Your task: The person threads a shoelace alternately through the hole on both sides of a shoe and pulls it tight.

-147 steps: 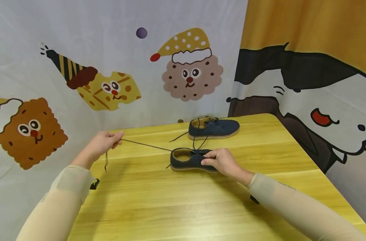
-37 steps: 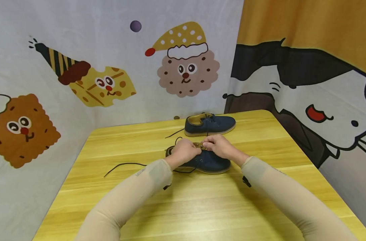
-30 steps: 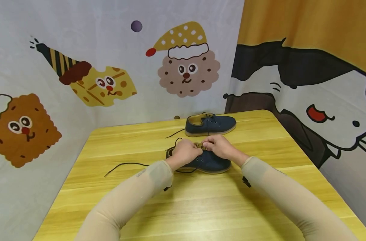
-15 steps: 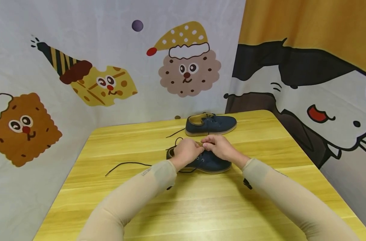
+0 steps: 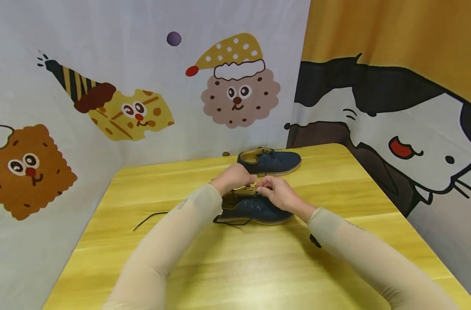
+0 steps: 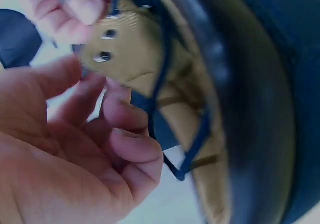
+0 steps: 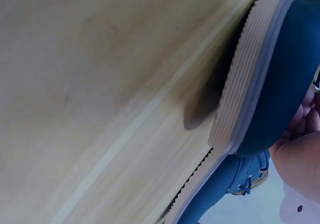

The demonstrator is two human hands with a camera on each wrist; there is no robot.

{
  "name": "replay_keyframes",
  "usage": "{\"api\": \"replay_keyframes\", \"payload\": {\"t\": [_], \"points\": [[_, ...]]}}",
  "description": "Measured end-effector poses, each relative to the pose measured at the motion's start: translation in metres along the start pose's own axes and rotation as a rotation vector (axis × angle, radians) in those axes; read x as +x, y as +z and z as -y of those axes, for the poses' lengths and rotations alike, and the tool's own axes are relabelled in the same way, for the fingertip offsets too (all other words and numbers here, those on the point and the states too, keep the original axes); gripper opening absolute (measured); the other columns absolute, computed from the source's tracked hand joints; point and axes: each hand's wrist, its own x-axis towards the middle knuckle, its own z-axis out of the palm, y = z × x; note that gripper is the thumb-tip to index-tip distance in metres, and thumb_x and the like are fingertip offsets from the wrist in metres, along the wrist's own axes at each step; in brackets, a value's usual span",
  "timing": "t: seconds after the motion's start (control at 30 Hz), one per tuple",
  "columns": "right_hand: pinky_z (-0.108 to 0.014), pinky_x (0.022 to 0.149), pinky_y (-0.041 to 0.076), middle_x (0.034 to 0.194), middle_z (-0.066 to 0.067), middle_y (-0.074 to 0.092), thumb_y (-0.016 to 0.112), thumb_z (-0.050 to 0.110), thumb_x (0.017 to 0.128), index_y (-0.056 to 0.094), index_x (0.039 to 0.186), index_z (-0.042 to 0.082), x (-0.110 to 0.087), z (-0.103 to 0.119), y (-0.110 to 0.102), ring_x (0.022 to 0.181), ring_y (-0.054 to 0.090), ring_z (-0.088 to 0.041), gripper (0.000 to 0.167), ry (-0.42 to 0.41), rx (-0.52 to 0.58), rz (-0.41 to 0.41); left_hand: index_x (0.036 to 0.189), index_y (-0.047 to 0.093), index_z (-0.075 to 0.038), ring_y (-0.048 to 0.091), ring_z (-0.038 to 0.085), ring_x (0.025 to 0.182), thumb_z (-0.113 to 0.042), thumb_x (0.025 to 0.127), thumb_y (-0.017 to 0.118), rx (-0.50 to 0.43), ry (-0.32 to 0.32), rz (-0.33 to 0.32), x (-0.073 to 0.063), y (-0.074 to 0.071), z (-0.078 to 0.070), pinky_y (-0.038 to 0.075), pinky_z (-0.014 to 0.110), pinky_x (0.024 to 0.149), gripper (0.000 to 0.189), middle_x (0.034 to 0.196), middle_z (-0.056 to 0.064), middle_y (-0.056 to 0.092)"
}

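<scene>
A navy lace-up shoe [image 5: 258,210] stands on the table, toe to the right, one eyelet flap [image 6: 127,41] turned up to show its tan lining. My left hand [image 5: 234,176] reaches over the heel side, thumb and finger pinched at the flap's edge. At the front end of the flap my right hand [image 5: 279,193] pinches it with thumb and fingertips. A dark shoelace [image 6: 156,83] passes through an eyelet and loops across the opening. Its free end [image 5: 146,218] trails left on the table, partly hidden by my left sleeve. The right fingertips are mostly hidden in the right wrist view.
A second navy shoe [image 5: 279,161] lies just behind the first, close to my hands, toe also to the right. The yellow wooden table [image 5: 235,267] ends at a curtain [image 5: 142,64] printed with cartoon figures.
My left hand first pulled the lace out to the left, then came to the shoe. In the last half second it rose to the far side, and the flap now shows more. The right hand hardly moved.
</scene>
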Motion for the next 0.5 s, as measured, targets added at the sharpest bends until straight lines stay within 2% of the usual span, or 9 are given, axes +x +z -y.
{"api": "replay_keyframes", "payload": {"t": [0.07,0.17,0.23,0.3,0.37,0.43,0.5], "points": [[-0.027,0.070,0.051,0.091,-0.002,0.073,0.063,0.022,0.098,0.060,0.104,0.013,0.000,0.000,0.003,0.079,0.064,-0.011,0.012,0.015,0.013,-0.009,0.051,0.051,-0.017,0.035,0.014,0.052,-0.048,0.092,0.065,-0.028,-0.027,0.100,0.011,0.004,0.003,0.038,0.028,0.059,0.054,0.050,-0.006,0.031],[-0.027,0.068,0.050,0.087,-0.003,0.073,0.064,0.022,0.097,0.053,0.101,0.012,0.000,-0.001,0.006,0.076,0.064,-0.012,0.015,0.014,0.021,-0.038,0.050,0.045,-0.017,0.037,0.015,0.053,-0.049,0.086,0.072,-0.036,-0.063,0.129,0.022,0.009,0.005,0.040,0.029,0.061,0.055,0.052,-0.006,0.030],[-0.027,0.068,0.050,0.085,-0.002,0.074,0.065,0.021,0.096,0.053,0.100,0.012,0.000,-0.001,0.006,0.075,0.064,-0.012,0.015,0.006,0.022,-0.056,0.054,0.047,-0.016,0.039,0.016,0.053,-0.045,0.088,0.071,-0.043,-0.073,0.121,0.026,0.010,0.005,0.040,0.030,0.059,0.051,0.054,-0.004,0.032],[-0.028,0.069,0.051,0.085,-0.001,0.073,0.066,0.021,0.096,0.056,0.100,0.013,0.001,-0.002,0.005,0.075,0.064,-0.012,0.013,-0.014,0.012,-0.067,0.061,0.055,-0.013,0.041,0.015,0.052,-0.041,0.093,0.065,-0.048,-0.059,0.080,0.027,0.006,0.006,0.040,0.029,0.056,0.044,0.055,-0.004,0.037],[-0.028,0.070,0.052,0.086,0.000,0.073,0.067,0.021,0.095,0.060,0.099,0.015,0.001,-0.003,0.005,0.076,0.065,-0.011,0.009,-0.039,-0.007,-0.069,0.067,0.058,-0.012,0.040,0.014,0.049,-0.036,0.100,0.056,-0.092,-0.056,0.016,0.028,-0.005,0.012,0.039,0.028,0.051,0.041,0.056,-0.003,0.040],[-0.028,0.071,0.053,0.088,0.000,0.073,0.067,0.020,0.095,0.064,0.099,0.016,0.000,-0.003,0.004,0.078,0.066,-0.011,0.007,-0.065,-0.020,-0.060,0.069,0.056,-0.013,0.037,0.012,0.046,-0.036,0.104,0.048,-0.168,-0.072,-0.084,0.029,-0.023,0.024,0.036,0.027,0.046,0.043,0.055,-0.004,0.040],[-0.028,0.071,0.053,0.090,0.001,0.074,0.066,0.020,0.095,0.067,0.100,0.016,0.000,-0.002,0.004,0.080,0.067,-0.011,0.007,-0.082,-0.030,-0.048,0.066,0.051,-0.015,0.032,0.011,0.044,-0.037,0.106,0.043,-0.279,-0.122,-0.188,0.030,-0.048,0.041,0.033,0.027,0.043,0.046,0.053,-0.005,0.037]]}}
